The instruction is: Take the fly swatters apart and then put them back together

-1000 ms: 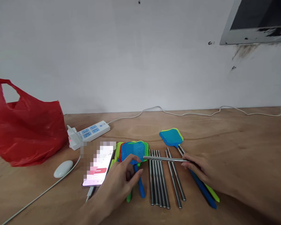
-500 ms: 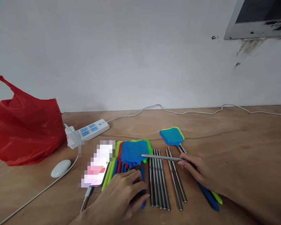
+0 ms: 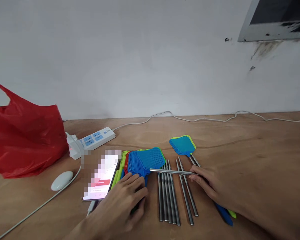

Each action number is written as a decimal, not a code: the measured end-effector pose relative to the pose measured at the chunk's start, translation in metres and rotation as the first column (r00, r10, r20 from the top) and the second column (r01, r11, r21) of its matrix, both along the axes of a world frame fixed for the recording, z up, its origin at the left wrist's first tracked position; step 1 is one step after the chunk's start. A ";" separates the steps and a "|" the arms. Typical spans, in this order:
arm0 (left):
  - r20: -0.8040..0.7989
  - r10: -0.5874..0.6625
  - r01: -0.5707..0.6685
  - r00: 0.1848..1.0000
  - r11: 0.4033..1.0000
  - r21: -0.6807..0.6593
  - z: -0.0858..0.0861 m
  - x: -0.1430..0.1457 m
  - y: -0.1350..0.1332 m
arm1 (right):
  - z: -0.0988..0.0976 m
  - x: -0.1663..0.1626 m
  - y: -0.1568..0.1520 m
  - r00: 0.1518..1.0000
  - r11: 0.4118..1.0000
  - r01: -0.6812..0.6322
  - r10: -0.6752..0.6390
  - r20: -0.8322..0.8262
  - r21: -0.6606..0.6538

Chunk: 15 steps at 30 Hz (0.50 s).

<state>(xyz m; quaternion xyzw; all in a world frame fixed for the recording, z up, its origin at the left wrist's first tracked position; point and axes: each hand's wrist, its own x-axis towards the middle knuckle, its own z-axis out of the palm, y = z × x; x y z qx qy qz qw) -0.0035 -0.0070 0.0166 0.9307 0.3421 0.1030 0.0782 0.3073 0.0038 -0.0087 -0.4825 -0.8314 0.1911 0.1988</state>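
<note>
The left hand point(image 3: 125, 196) lies near the desk's point(image 3: 252, 150) front edge, fingers curled about the handle of the top blue swatter point(image 3: 151, 158) of a coloured stack; the right hand point(image 3: 210, 186) pinches one end of a steel rod point(image 3: 172, 172), held level, its far tip touching that swatter's neck; beneath it a row of rods point(image 3: 168, 200) lies side by side; a phone point(image 3: 102, 180) sits just left of the stack; a power strip point(image 3: 92, 140) and a red bag point(image 3: 25, 140) stand toward the left edge.
</note>
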 end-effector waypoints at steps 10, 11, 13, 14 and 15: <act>0.176 0.080 -0.100 0.981 0.989 0.108 0.003 -0.004 0.003 | 0.002 0.001 0.000 0.999 0.999 -0.032 0.033 0.043 -0.026; 0.192 0.083 -0.109 0.978 0.985 0.131 0.003 -0.004 0.004 | 0.003 0.001 -0.001 0.998 0.999 -0.040 0.042 0.046 -0.033; 0.190 0.084 -0.111 0.978 0.984 0.140 0.003 -0.002 0.005 | 0.004 -0.001 -0.002 0.998 0.998 -0.052 0.053 0.029 -0.028; 0.178 0.078 -0.101 0.981 0.987 0.125 0.002 -0.002 0.005 | 0.003 -0.002 -0.002 0.999 0.999 -0.050 0.051 0.010 -0.018; 0.161 0.065 -0.082 0.985 0.992 0.099 0.001 -0.001 0.004 | 0.003 -0.002 -0.002 0.999 0.999 -0.041 0.041 -0.010 -0.006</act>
